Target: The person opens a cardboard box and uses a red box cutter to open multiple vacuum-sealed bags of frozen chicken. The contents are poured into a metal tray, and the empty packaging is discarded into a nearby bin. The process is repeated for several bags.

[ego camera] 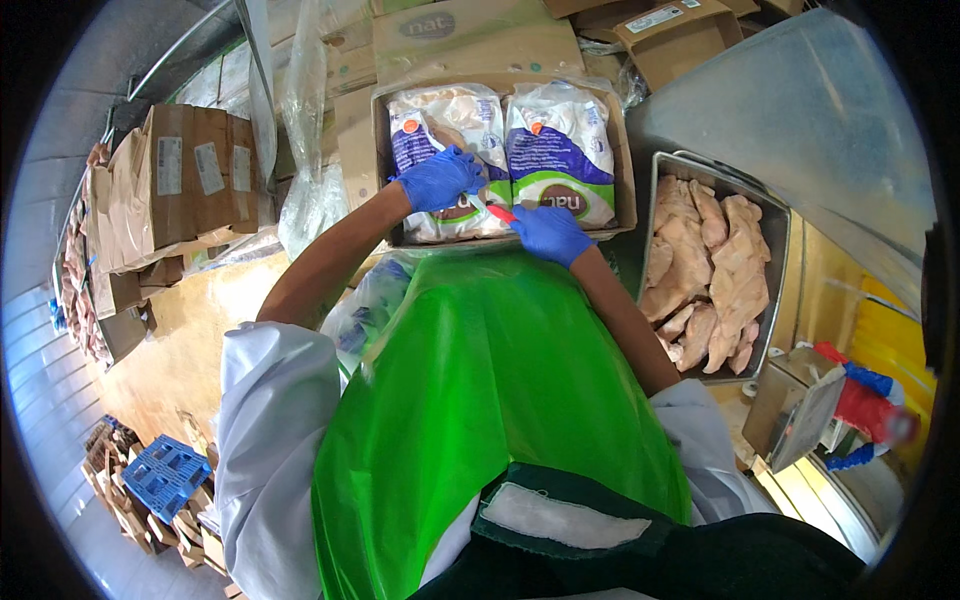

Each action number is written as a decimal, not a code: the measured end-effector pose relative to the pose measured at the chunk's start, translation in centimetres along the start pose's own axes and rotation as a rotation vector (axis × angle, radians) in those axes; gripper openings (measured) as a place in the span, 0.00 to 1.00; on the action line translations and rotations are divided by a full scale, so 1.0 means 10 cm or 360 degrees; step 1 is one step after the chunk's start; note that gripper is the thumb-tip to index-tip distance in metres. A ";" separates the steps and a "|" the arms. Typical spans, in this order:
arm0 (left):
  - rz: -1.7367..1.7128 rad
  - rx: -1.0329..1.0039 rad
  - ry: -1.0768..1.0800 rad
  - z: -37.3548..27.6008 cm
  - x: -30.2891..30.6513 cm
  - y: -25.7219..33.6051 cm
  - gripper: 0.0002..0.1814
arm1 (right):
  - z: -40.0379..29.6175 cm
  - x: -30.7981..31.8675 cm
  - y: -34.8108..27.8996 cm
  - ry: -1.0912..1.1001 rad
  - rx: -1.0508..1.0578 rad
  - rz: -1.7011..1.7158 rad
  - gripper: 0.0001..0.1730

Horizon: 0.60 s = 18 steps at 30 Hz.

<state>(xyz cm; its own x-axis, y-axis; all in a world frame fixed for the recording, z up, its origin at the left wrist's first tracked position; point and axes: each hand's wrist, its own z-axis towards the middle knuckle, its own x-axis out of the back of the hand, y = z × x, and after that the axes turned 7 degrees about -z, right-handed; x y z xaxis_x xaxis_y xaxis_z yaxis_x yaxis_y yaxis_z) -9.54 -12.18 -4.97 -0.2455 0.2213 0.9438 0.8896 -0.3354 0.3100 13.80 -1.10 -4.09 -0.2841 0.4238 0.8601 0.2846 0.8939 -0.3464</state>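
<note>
An open cardboard box [628, 165] in front of me holds two printed plastic bags side by side. The left bag [480, 109] gapes along a cut, and pale meat [448, 135] shows through it. My left hand [441, 181], in a blue glove, lies over this bag with its fingers curled on the film by the opening. My right hand [551, 234], gloved too, grips a red-handled knife [500, 213]. Its blade points to the left, low over the same bag and close to my left fingers. The right bag [561, 135] looks uncut.
A steel tub [781, 247] of raw poultry pieces [739, 247] stands at my right. Stacked cartons [195, 172] are on the left, with loose clear film [311, 180] beside them. A blue pallet [166, 476] lies farther off. A person in red [862, 409] is beyond the tub.
</note>
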 end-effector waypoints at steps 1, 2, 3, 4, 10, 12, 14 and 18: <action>-0.0017 0.0031 0.0078 -0.03 0.00 0.03 0.21 | 0.02 -0.05 0.03 0.0055 0.0016 -0.0043 0.18; -0.0034 0.0062 0.0156 -0.04 0.00 0.05 0.20 | 0.04 -0.12 0.07 0.0110 0.0032 -0.0085 0.16; -0.0094 0.0132 0.0104 -0.03 0.04 0.08 0.20 | 0.05 -0.15 0.09 0.0162 0.0046 -0.0128 0.15; -0.0152 0.0201 0.0052 -0.01 0.09 0.09 0.21 | 0.06 -0.18 0.12 0.0167 0.0052 -0.0106 0.13; -0.0282 0.0473 -0.0219 0.06 0.26 0.15 0.20 | 0.06 -0.22 0.19 0.0224 0.0077 -0.0005 0.14; -0.0292 0.0509 -0.0291 0.10 0.35 0.16 0.21 | 0.01 -0.10 0.16 0.0277 0.0130 0.0073 0.15; -0.0341 0.0445 -0.0169 0.05 0.34 0.07 0.21 | -0.04 0.03 0.11 0.0294 0.0091 0.0145 0.18; -0.0212 0.0568 -0.0229 0.13 0.65 0.11 0.21 | -0.17 0.16 0.12 0.0299 -0.0064 0.0281 0.15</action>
<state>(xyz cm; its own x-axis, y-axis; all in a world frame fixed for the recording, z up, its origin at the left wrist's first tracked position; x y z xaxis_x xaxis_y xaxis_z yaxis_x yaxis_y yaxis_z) -9.65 -9.98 1.34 -0.3340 0.3757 0.8645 0.9376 0.0386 0.3455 15.25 0.44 -2.48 -0.0531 0.5346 0.8434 0.3517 0.8005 -0.4853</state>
